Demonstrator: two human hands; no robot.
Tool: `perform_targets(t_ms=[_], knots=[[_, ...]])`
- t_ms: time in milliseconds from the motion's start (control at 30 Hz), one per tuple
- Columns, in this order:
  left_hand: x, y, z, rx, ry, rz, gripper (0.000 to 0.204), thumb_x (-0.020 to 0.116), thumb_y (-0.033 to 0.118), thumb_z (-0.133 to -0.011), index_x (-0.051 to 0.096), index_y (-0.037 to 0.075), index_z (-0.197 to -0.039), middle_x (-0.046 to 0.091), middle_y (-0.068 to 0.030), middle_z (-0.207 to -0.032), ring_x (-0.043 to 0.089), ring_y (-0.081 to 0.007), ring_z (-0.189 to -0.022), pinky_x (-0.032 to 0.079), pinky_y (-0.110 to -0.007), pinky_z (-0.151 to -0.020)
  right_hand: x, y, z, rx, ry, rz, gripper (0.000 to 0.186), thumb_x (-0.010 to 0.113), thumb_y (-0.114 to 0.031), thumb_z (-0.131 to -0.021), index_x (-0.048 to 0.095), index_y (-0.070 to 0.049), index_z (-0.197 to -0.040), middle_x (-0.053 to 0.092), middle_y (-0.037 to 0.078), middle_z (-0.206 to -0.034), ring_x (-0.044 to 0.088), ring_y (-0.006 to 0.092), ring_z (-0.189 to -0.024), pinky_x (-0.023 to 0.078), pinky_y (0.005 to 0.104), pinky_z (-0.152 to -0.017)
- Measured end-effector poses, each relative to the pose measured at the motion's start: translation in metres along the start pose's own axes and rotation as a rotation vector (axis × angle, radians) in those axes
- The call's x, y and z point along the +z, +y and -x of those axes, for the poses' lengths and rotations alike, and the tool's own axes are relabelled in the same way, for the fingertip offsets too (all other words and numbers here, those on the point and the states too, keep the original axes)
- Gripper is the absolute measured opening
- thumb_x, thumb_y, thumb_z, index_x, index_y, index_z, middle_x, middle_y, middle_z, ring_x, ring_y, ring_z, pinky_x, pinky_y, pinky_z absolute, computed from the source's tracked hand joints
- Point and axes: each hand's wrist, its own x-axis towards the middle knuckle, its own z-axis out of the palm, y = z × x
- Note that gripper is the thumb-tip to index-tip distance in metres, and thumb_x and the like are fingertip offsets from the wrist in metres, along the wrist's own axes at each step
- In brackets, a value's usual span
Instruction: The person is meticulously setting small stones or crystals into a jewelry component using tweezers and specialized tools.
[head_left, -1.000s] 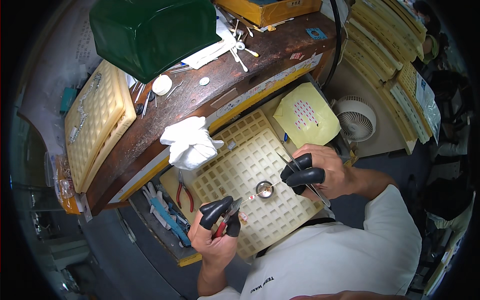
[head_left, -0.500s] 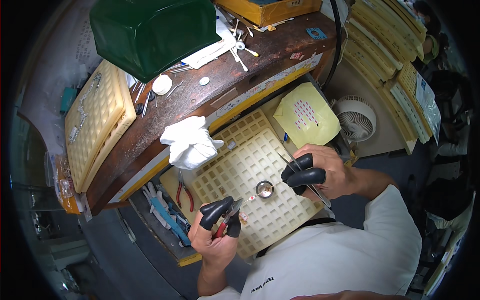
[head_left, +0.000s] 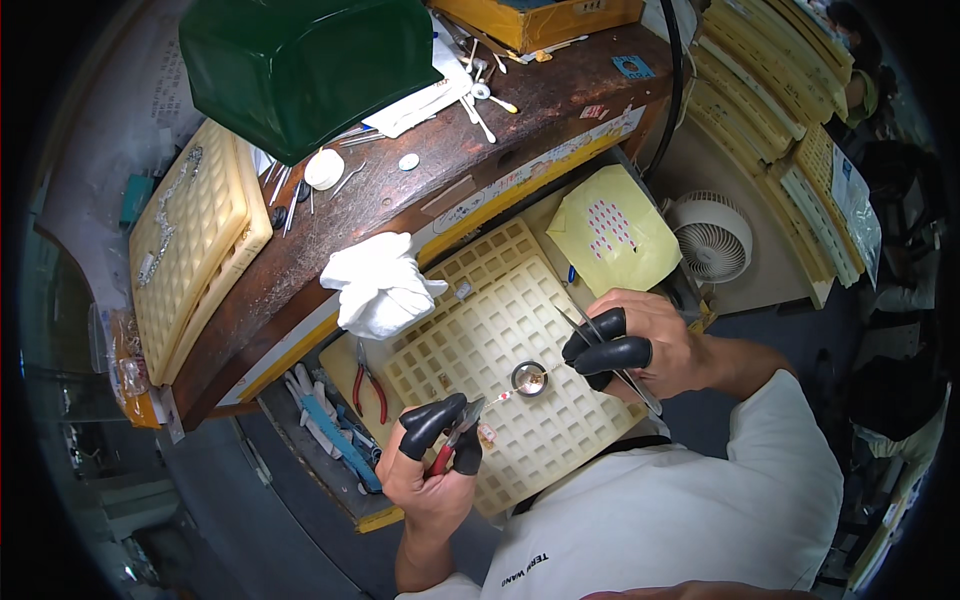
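My left hand (head_left: 435, 455), black covers on its fingertips, is closed round small red-handled pliers (head_left: 441, 459). At the pliers' jaws is a small jewellery piece (head_left: 503, 397) with a red spot; a fine strand seems to run from it toward my right hand, too thin to follow. My right hand (head_left: 640, 345), also in black finger covers, holds metal tweezers (head_left: 637, 386), with their points toward the upper left. Between the hands, a small round metal dish (head_left: 529, 379) with tiny golden bits stands on the cream gridded tray (head_left: 560, 440).
A second pair of red-handled pliers (head_left: 369, 387) lies left of the tray, below a crumpled white cloth (head_left: 380, 285). A yellow sheet with pink dots (head_left: 612, 228) is at the upper right, near a white fan (head_left: 709, 237). The wooden bench (head_left: 400, 190) bears a green box (head_left: 310, 75).
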Motion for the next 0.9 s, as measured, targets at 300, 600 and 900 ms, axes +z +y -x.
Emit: perform_targets(t_ms=[300,600,900], knots=[[0.0005,-0.001,0.0004,-0.007,0.004,0.002,0.038,0.071,-0.015,-0.066,0.07,-0.004,-0.102,0.067,-0.0128,-0.083,0.063,-0.02,-0.071,0.049,-0.027,-0.066,0.001,0.0002,-0.0002,0.0,0.008,0.002,0.05,0.075,0.004,-0.055,0.066,-0.004,-0.103,0.063,0.01,-0.091,0.064,0.0287,-0.074,0.055,0.0408,-0.071],[0.0003,-0.0016,0.002,-0.013,0.0,0.009,0.037,0.072,-0.014,-0.066,0.069,-0.003,-0.102,0.067,-0.0132,-0.083,0.063,-0.0199,-0.07,0.049,-0.027,-0.065,0.002,0.0006,0.0001,0.003,0.013,0.006,0.05,0.073,0.005,-0.054,0.065,-0.004,-0.102,0.062,0.01,-0.09,0.064,0.0287,-0.073,0.054,0.0399,-0.069],[-0.0004,-0.0023,0.0031,-0.021,-0.009,-0.004,0.037,0.071,-0.014,-0.066,0.069,-0.003,-0.102,0.068,-0.0131,-0.085,0.064,-0.0198,-0.071,0.05,-0.027,-0.065,0.0035,0.002,0.0005,-0.003,0.018,0.013,0.051,0.072,0.005,-0.052,0.065,-0.003,-0.102,0.062,0.01,-0.089,0.064,0.0286,-0.073,0.055,0.0399,-0.069]])
